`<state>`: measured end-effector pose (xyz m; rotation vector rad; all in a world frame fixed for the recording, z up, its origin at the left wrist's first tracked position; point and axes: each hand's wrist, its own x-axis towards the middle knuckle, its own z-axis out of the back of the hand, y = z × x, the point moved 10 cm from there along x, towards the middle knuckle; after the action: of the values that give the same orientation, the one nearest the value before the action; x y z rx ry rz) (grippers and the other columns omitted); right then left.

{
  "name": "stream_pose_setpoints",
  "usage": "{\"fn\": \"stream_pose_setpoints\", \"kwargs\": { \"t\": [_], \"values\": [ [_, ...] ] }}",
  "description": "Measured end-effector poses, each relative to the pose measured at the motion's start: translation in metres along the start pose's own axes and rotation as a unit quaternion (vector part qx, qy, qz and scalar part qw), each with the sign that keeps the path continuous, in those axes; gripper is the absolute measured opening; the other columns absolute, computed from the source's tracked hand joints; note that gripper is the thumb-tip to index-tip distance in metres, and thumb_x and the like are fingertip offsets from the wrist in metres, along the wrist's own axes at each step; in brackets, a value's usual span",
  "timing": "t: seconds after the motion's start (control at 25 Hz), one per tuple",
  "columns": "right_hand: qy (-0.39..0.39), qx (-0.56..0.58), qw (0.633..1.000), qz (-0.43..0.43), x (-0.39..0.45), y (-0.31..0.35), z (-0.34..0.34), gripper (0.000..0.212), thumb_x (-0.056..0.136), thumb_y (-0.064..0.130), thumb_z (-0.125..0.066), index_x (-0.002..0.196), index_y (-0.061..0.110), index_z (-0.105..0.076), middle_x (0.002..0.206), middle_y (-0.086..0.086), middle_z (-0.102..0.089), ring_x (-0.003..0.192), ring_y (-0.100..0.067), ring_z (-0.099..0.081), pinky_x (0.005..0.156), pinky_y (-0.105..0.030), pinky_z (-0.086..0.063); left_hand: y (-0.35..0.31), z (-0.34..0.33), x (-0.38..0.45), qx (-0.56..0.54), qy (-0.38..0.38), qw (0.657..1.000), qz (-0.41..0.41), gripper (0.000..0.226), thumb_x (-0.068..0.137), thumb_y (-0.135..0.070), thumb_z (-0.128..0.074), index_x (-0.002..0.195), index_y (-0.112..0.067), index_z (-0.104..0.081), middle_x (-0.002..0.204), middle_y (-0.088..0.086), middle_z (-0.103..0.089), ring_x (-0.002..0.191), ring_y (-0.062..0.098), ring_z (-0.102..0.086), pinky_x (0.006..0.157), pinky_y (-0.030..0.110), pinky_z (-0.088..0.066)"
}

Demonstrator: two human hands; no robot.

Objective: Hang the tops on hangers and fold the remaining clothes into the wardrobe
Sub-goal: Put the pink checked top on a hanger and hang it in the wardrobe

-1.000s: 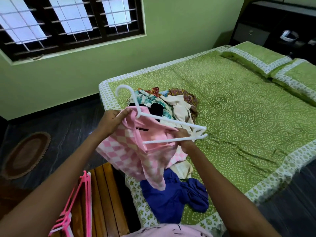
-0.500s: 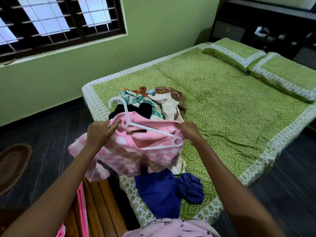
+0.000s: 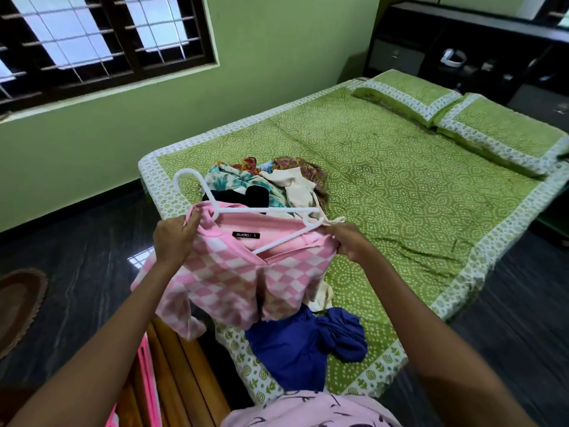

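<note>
Above the near corner of the green-quilted bed [image 3: 400,186], both hands pinch the pink-and-white checked knit top [image 3: 246,272]: the left hand [image 3: 174,238] at one shoulder, the right hand [image 3: 349,241] at the other. The white plastic hanger [image 3: 261,223] sits partly inside the neck. Best to ease each shoulder seam over a hanger end without stretching the collar.

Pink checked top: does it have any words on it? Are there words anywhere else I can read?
"zudio": white letters on the small black neck label inside the pink checked top.
A small mark beside it on the same label, too small to read.
Black marks on the pink cloth at the bottom edge: not readable.
</note>
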<state>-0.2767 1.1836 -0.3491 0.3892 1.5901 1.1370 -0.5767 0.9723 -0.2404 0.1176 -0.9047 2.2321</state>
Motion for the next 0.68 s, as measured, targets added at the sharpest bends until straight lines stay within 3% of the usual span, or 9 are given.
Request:
{"fn": "stream_pose_setpoints", "kwargs": {
  "t": [0.08,0.2,0.28,0.36,0.48,0.56,0.68],
  "values": [
    [-0.013,0.003,1.000,0.006,-0.002,0.003,0.005,0.019,0.073,0.007,-0.076,0.074,0.010,-0.058,0.061,-0.001,-0.048,0.053,-0.013,-0.043,0.052,-0.024,-0.039,-0.003,-0.001,0.000,0.010,0.007,1.000,-0.014,0.077,0.073,-0.068,-0.023,0.045,0.001,-0.043,0.043,0.016,-0.038,0.048,0.025,-0.041,0.047,0.033,-0.019],
    [-0.056,0.023,0.998,0.032,-0.007,0.012,0.013,0.015,0.071,0.004,-0.075,0.072,0.005,-0.060,0.057,-0.003,-0.045,0.049,-0.014,-0.039,0.047,-0.023,-0.033,-0.016,-0.003,0.001,0.049,0.000,0.995,-0.087,0.077,0.079,-0.060,-0.028,0.047,0.006,-0.051,0.041,0.023,-0.045,0.041,0.030,-0.045,0.045,0.027,-0.016],
    [-0.121,-0.065,0.985,0.109,-0.018,0.036,0.024,0.024,0.072,0.009,-0.075,0.056,0.008,-0.056,0.051,-0.003,-0.041,0.047,-0.014,-0.034,0.046,-0.026,-0.025,-0.030,0.001,-0.002,0.076,-0.021,0.986,-0.148,0.070,0.084,-0.050,-0.037,0.042,0.005,-0.050,0.036,0.021,-0.043,0.033,0.031,-0.046,0.044,0.020,-0.012],
    [-0.188,-0.224,0.935,0.202,-0.037,0.068,0.025,0.039,0.076,0.014,-0.070,0.045,0.012,-0.046,0.047,-0.002,-0.038,0.047,-0.016,-0.032,0.049,-0.034,-0.019,-0.045,0.000,-0.007,0.112,-0.043,0.972,-0.201,0.064,0.086,-0.043,-0.044,0.038,-0.001,-0.047,0.032,0.017,-0.041,0.027,0.028,-0.043,0.043,0.016,-0.016],
    [-0.237,-0.294,0.881,0.284,-0.067,0.098,0.007,0.025,0.083,0.014,-0.063,0.060,0.006,-0.058,0.060,-0.004,-0.051,0.057,-0.020,-0.043,0.052,-0.031,-0.019,-0.069,-0.017,-0.021,0.157,-0.011,0.954,-0.253,0.060,0.084,-0.044,-0.044,0.038,-0.007,-0.049,0.033,0.012,-0.045,0.027,0.025,-0.045,0.034,0.019,-0.027],
    [-0.211,-0.296,0.876,0.315,-0.077,0.102,-0.020,0.014,0.085,0.014,-0.063,0.077,0.002,-0.065,0.069,-0.008,-0.059,0.061,-0.018,-0.048,0.051,-0.027,-0.027,-0.077,-0.024,-0.023,0.158,0.013,0.962,-0.220,0.059,0.082,-0.046,-0.043,0.041,-0.005,-0.050,0.037,0.014,-0.046,0.032,0.028,-0.049,0.037,0.023,-0.031],
    [-0.140,-0.270,0.876,0.374,-0.100,0.091,-0.065,0.010,0.085,0.012,-0.063,0.088,0.003,-0.061,0.069,-0.006,-0.059,0.058,-0.016,-0.047,0.049,-0.018,-0.035,-0.069,-0.022,-0.008,0.095,0.029,0.993,-0.062,0.060,0.081,-0.053,-0.037,0.051,-0.002,-0.046,0.051,0.018,-0.046,0.054,0.034,-0.053,0.053,0.031,-0.029]
  ]
}}
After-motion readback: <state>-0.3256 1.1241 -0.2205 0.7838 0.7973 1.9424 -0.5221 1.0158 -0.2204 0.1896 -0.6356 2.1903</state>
